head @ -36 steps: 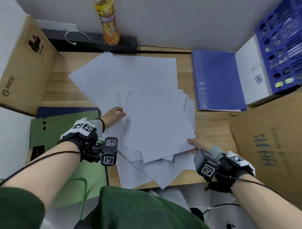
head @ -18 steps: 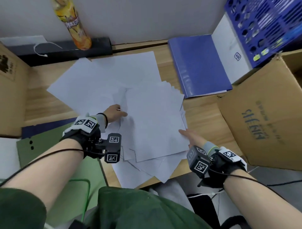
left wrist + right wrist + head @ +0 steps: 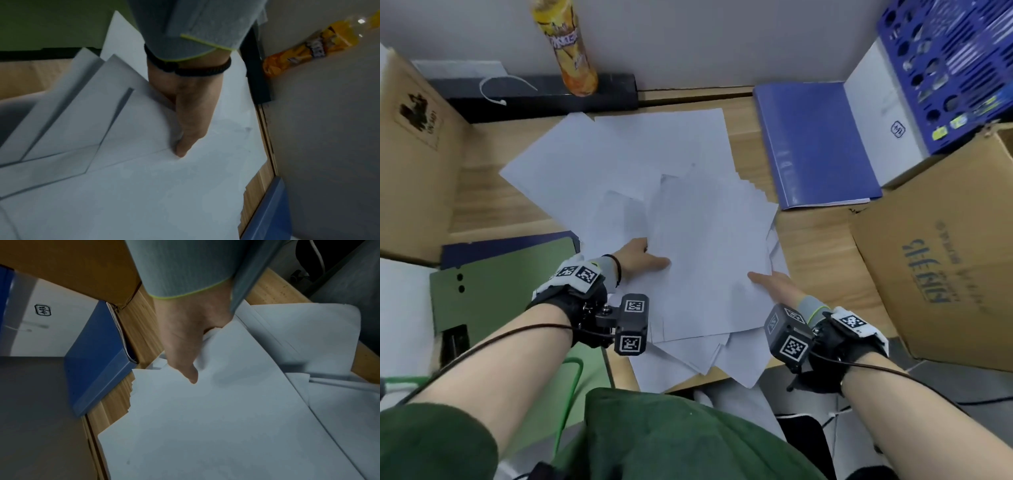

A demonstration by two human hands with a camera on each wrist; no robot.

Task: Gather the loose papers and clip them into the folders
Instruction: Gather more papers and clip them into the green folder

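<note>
While its thumb lies on top, the left hand pinches the pile of loose papers at 1 edge; the right hand pinches the opposite edge. Fingers underneath are hidden. Papers spread mid-desk, between a green folder and a blue folder.

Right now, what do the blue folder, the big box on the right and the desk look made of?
Blue folder: apparently glossy plastic, soft sheen. Box: brown cardboard, matte, printed lettering. Desk: pale wood-grain surface, possibly laminate; streaked grain shows.

white papers, blue folder, green folder, yellow-orange can
</note>
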